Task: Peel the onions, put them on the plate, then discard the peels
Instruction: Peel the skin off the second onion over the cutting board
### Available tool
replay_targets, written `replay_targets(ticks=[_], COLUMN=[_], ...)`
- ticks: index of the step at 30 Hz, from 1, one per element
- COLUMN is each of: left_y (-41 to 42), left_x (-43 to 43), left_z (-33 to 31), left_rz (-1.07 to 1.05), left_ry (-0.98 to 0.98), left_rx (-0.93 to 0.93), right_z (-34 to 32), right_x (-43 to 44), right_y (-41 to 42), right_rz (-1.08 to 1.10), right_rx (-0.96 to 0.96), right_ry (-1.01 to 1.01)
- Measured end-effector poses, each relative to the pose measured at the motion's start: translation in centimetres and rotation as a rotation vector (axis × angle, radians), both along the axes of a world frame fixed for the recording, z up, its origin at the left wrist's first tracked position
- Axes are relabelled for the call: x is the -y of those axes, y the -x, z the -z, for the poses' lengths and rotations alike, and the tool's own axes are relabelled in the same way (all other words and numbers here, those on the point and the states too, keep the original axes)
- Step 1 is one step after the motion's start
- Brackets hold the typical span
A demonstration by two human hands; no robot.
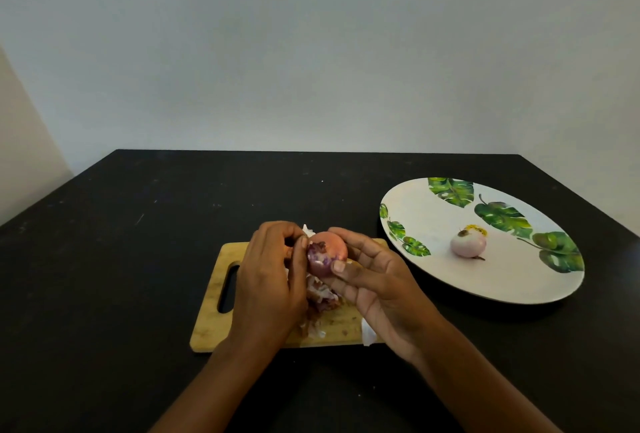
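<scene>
Right hand cups the onion over the cutting board; left hand pinches loose skin at its end. Pull along the curve, rotate the onion, drop peels on board.

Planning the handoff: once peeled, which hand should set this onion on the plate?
Right hand: it holds the onion, and the plate lies on its side. The left hand pinches peel.

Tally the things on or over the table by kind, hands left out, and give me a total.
Onions: 2 (part-peeled onion, peeled onion)
Plate: 1
Cutting board: 1
Heap of peels: 1
Total: 5
</scene>
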State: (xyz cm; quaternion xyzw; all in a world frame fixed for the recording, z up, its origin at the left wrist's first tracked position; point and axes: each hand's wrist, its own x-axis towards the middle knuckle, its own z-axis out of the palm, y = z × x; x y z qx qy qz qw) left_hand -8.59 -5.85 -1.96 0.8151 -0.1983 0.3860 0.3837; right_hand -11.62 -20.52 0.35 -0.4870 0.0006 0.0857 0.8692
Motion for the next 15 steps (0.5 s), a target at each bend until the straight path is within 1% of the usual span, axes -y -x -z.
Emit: replay_targets(ticks=[3, 9, 12, 15], left_y=[0.14, 0.02, 0.11, 0.06], left_x=[0.05, 0.0, 0.03, 0.12], left_z=[-0.12, -0.11, -0.14, -0.24], left_rz=[0.009, -0.039, -0.03, -0.006], left_ry=[0.042, 0.054, 0.063, 0.149], left_rx=[-0.033, -0.079, -0.093, -0.152], right_z=[0.07, 0.05, 0.1, 0.08], right_x=[-0.01, -0.04, -0.05, 0.02], right_y=[-0.07, -0.07, -0.08, -0.13], right_rz=[-0.012, -0.021, -0.021, -0.029], right_rx=[0.004, 0.014, 0.023, 0.037], right_ry=[-0.057, -0.073, -0.076, -0.08])
